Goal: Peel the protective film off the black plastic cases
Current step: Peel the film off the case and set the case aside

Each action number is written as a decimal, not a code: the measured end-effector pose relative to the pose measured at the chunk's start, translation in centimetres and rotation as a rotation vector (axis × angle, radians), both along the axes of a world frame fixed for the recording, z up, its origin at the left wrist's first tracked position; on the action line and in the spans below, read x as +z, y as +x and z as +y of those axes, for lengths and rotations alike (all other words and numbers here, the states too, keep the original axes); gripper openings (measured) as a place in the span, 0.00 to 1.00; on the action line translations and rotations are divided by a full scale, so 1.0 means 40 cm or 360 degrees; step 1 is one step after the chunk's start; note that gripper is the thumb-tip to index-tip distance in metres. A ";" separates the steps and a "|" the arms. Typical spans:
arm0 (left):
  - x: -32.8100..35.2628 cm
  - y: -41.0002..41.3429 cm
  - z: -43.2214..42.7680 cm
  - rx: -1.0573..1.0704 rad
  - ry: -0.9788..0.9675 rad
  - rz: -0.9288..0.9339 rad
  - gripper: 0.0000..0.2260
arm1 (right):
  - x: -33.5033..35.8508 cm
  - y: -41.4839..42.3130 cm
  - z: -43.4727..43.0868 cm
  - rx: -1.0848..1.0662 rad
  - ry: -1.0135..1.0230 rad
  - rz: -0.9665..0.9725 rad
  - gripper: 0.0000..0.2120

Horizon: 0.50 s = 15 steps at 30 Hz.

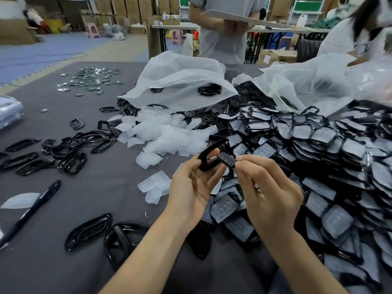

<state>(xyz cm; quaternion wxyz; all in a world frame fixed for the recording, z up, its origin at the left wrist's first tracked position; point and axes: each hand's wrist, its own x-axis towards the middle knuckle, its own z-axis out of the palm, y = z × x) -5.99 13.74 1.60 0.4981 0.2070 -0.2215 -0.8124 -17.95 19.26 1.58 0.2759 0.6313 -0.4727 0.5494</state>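
My left hand (192,187) grips a glossy black case frame (209,154) above the table, thumb and fingers curled round its rim. My right hand (268,192) pinches a small dark button pad (227,160) at the frame's right side. A big heap of black cases with film on them (331,158) covers the table's right half. Peeled milky films (167,134) lie piled in the middle. Bare black frames (63,153) are scattered to the left, and two more (106,234) lie near my left forearm.
The table has a dark grey cloth (84,194). A black pen (31,211) lies at the left. Clear plastic bags (182,81) stand at the back, small round metal parts (93,79) at far left. Two people (222,35) stand behind the table.
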 end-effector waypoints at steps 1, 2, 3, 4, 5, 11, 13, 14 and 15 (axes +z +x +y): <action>-0.003 0.000 0.000 -0.0010 0.0007 0.0001 0.12 | -0.003 0.001 0.000 -0.0012 0.0006 0.0014 0.04; -0.005 -0.001 0.000 -0.0020 0.0007 -0.0006 0.12 | -0.004 0.002 -0.001 -0.0016 0.0008 0.0026 0.04; -0.007 -0.002 -0.001 -0.0029 0.0004 -0.0017 0.13 | -0.005 0.003 0.000 -0.0008 0.0005 0.0034 0.04; -0.008 -0.001 -0.001 -0.0037 0.0001 -0.0027 0.13 | -0.005 0.004 -0.001 0.0003 0.0002 0.0036 0.04; -0.009 -0.002 0.000 -0.0043 -0.0002 -0.0036 0.13 | -0.005 0.005 0.000 0.0021 0.0003 0.0030 0.04; -0.013 -0.005 0.003 -0.0101 -0.0121 -0.0183 0.18 | -0.004 0.014 -0.001 0.0395 0.0570 -0.1085 0.08; -0.013 -0.008 0.003 -0.0120 -0.0201 -0.0277 0.18 | -0.003 0.007 -0.007 0.0444 0.0675 -0.1386 0.10; -0.013 -0.010 0.004 -0.0125 -0.0250 -0.0326 0.18 | 0.000 0.002 -0.010 0.0446 0.0692 -0.1460 0.10; -0.014 -0.011 0.004 -0.0128 -0.0295 -0.0365 0.18 | 0.004 -0.003 -0.012 0.0453 0.0710 -0.1517 0.10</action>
